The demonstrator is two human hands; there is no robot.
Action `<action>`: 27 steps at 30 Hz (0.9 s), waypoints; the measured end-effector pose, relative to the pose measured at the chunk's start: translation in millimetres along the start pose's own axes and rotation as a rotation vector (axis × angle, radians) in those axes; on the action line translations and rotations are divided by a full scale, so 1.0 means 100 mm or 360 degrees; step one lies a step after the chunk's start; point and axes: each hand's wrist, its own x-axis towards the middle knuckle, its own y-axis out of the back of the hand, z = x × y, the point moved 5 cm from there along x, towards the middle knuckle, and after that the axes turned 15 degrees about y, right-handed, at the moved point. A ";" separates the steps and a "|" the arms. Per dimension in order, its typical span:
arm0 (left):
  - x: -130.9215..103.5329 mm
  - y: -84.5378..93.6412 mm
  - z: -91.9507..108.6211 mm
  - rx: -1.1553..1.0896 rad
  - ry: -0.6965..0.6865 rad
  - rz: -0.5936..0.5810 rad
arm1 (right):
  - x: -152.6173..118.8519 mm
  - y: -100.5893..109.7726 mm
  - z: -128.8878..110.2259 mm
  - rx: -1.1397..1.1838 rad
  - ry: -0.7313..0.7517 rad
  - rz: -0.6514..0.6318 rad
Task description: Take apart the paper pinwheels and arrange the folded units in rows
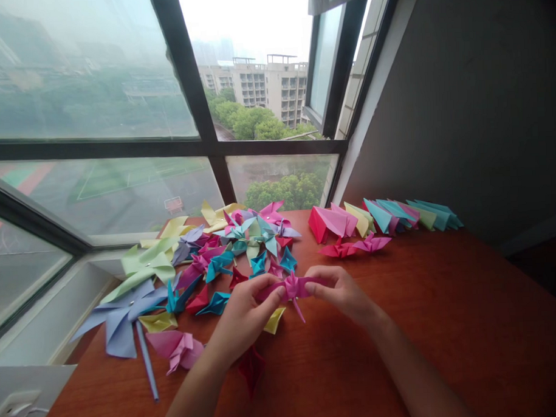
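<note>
Between my two hands is a magenta origami crane (pixel 292 287), held up over the table with a thin folded point hanging down from its middle. My left hand (pixel 251 307) pinches its left wing between thumb and fingers. On the other side, my right hand (pixel 340 289) pinches the right wing the same way. Just below my left hand lies a yellow folded paper piece (pixel 274 321), partly covered. A dark red folded paper piece (pixel 251 370) rests beside my left forearm.
Paper pinwheels, including a blue one (pixel 126 314) with a stick and a green one (pixel 147 265), crowd the table's left side among small folded pieces. Folded paper planes (pixel 392 215) line the back right, behind a red paper crane (pixel 338 249). Windows (pixel 257 147) border the reddish-brown table (pixel 446 324).
</note>
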 end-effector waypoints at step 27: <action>-0.07 -0.21 -0.18 -0.1104 0.0289 -0.0529 | -0.13 -0.23 0.10 0.0953 0.0149 0.0229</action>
